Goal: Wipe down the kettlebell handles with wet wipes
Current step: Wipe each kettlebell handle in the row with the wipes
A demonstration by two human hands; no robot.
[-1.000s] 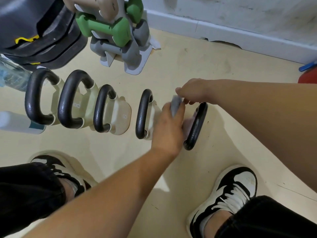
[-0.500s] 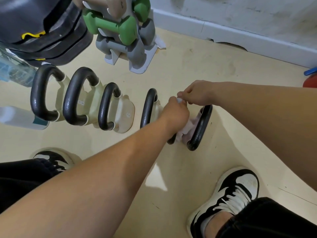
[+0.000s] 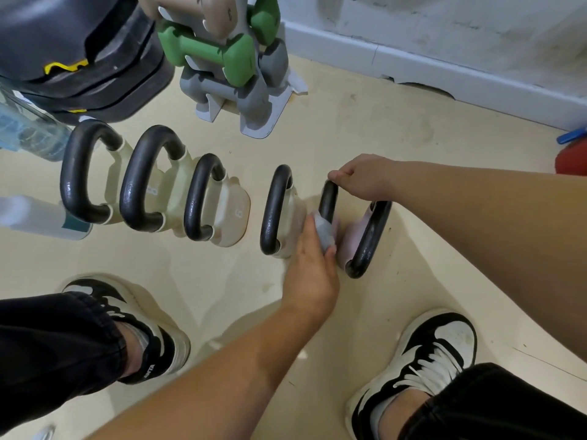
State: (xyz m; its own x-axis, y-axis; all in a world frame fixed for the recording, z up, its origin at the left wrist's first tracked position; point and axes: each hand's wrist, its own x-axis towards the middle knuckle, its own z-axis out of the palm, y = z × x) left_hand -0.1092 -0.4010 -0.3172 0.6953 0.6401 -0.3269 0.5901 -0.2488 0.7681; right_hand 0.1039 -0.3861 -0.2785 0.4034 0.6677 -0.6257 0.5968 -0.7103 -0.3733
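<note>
Several kettlebells with black handles stand in a row on the floor. My right hand (image 3: 362, 177) grips the far end of the fifth kettlebell's handle (image 3: 328, 198) and steadies it. My left hand (image 3: 313, 265) is closed on a grey wet wipe (image 3: 324, 234), pressed around the near part of that same handle. Just to the right stands a pink kettlebell (image 3: 351, 236) with its handle (image 3: 370, 239) bare. To the left, the fourth kettlebell's handle (image 3: 274, 208) and the cream kettlebells (image 3: 222, 214) are untouched.
A grey rack of dumbbells (image 3: 254, 103) with a green dumbbell (image 3: 206, 49) stands behind the row. Dark weight plates (image 3: 79, 58) and a water bottle (image 3: 28, 134) sit at far left, a white bottle (image 3: 38, 217) beside them. My shoes (image 3: 428, 354) flank the near floor. A red object (image 3: 571, 160) lies by the wall.
My left hand slid the wipe up the handle to my right hand, then back down toward me. My right hand stayed on the handle's far end.
</note>
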